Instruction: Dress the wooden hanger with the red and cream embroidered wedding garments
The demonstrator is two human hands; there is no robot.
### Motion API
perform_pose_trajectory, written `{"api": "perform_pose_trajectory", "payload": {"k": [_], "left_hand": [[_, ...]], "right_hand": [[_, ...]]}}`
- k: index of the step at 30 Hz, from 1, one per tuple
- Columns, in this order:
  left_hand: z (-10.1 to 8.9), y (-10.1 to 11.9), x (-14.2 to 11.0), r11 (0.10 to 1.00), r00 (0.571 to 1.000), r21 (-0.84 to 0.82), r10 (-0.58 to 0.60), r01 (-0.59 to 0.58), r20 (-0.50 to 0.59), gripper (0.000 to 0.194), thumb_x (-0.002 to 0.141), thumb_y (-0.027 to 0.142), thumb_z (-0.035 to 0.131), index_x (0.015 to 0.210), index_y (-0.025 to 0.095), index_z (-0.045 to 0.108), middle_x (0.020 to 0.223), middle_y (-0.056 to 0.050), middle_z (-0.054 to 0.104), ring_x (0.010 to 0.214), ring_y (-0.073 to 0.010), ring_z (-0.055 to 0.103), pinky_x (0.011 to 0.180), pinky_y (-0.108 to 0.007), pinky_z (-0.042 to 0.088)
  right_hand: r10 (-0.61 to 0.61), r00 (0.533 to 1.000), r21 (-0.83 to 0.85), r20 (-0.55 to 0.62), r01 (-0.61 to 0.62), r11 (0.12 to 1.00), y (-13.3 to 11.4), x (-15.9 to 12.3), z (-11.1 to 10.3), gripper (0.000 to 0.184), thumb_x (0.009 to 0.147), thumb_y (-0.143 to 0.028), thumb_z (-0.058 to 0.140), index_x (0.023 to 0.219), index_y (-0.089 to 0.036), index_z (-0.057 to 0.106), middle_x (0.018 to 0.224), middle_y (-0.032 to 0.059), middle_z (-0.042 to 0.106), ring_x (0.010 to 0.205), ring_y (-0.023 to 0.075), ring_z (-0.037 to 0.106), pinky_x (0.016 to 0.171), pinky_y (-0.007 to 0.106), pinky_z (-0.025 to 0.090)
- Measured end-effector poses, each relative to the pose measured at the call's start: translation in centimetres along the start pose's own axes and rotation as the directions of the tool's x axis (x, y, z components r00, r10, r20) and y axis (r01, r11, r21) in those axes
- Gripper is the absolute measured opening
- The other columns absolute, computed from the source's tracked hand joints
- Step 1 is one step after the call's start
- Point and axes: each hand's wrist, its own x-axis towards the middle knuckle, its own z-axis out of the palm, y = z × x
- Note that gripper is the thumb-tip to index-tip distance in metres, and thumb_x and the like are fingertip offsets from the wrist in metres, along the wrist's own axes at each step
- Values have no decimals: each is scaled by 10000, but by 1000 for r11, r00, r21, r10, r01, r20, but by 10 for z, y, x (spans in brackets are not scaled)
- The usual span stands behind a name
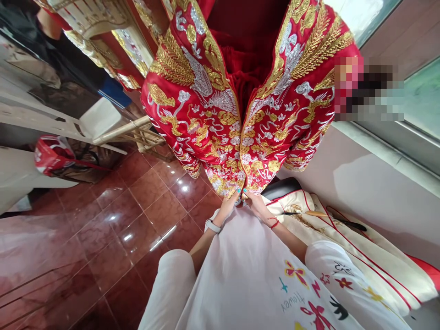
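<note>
both hands [242, 201] pinch the red jacket [237, 119] hem, fingertips partly hidden.

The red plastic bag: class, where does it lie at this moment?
In the head view the red plastic bag lies at the far left on the floor, under the white table, well left of the embroidered red jacket.

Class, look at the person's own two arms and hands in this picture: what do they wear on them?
The left hand has turquoise-painted nails, with a white smartwatch on its wrist. The right hand has a thin red string bracelet on its wrist. Both arms come out of short white sleeves; the right sleeve carries small coloured flower prints.
</note>
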Motion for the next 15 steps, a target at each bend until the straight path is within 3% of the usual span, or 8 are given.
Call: {"api": "perform_pose_trajectory", "payload": {"k": [9, 15], "left_hand": [[3, 1, -4, 998, 999, 53, 26, -24, -26, 500, 816, 562, 707, 1206, 248, 702, 1243, -70, 722, 1321, -263, 561, 1167, -395, 372], [1, -4, -6, 1000, 999, 15, -3, 3, -52, 458, 789, 463, 770, 1187, 246, 710, 1221, -63, 730, 1381, -266, 505, 1192, -377, 329]], "right_hand": [[14, 998, -22, 61, -12, 1000, -2, -7, 7, 524, 586, -429, 903, 1017, -246, 667, 729, -32, 662, 590, 140, 578, 459, 249, 462], [-25, 1000, 23, 7, 24, 999, 1, -8, 8, 560, 564, -423, 911, 1041, -251, 675, 742, -36, 682, 570, 139, 591, 507, 273, 501]]}}
